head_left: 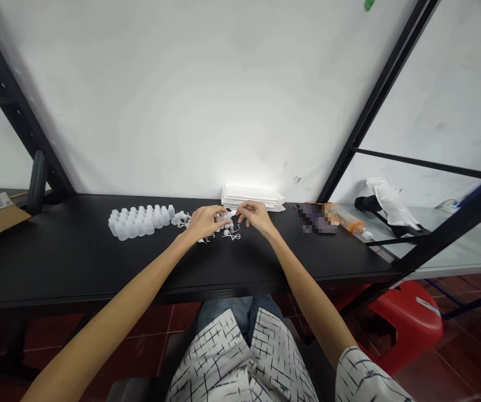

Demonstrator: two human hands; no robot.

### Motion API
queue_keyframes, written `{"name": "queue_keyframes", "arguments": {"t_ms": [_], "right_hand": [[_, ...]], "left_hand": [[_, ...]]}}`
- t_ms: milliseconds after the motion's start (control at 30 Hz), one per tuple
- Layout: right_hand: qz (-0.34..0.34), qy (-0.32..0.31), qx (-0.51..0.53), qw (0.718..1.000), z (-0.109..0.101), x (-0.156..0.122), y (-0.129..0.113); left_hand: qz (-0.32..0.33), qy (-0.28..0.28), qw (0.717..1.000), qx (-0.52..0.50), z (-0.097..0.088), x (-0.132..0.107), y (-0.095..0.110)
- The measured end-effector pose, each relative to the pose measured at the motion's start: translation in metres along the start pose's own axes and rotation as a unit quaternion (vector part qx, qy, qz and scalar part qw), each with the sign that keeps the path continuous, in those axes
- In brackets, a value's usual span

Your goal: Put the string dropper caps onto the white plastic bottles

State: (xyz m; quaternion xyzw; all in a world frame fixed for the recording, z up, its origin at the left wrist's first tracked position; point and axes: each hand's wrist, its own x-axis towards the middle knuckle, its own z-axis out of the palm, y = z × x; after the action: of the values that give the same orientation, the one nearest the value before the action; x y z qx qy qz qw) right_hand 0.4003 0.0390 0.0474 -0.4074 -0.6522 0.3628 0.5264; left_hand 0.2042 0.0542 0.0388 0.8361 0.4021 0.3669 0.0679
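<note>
My left hand (205,221) is closed round a small translucent plastic bottle (222,217), which lies tilted on its side with its neck to the right. At that end is a white cap (233,213), and the thumb and forefinger of my right hand (255,215) are pinched at it. Part of the bottle is hidden behind my fingers. Under and beside my hands lie several loose white caps with thin looped straps (231,233). Left of my left hand, similar translucent bottles (140,221) stand upright in close rows.
A stack of flat white packets (252,197) lies against the wall behind my hands. To the right are a blurred dark item (318,219) and an orange-labelled bottle (349,222) on its side. A cardboard box (0,220) sits far left. A red stool (408,318) stands below, right.
</note>
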Motion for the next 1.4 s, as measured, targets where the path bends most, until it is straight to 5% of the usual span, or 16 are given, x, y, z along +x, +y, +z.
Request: {"name": "queue_keyframes", "arguments": {"t_ms": [800,1400], "right_hand": [[-0.016,-0.044,-0.022,0.999,0.0001,-0.0025,-0.0011],[0.033,-0.053,-0.070,0.996,0.0020,-0.0017,0.0039]], "left_hand": [[0.032,0.007,0.999,0.006,-0.0005,-0.0014,0.0009],[0.070,0.005,0.997,0.022,0.0023,-0.0034,0.0050]]}}
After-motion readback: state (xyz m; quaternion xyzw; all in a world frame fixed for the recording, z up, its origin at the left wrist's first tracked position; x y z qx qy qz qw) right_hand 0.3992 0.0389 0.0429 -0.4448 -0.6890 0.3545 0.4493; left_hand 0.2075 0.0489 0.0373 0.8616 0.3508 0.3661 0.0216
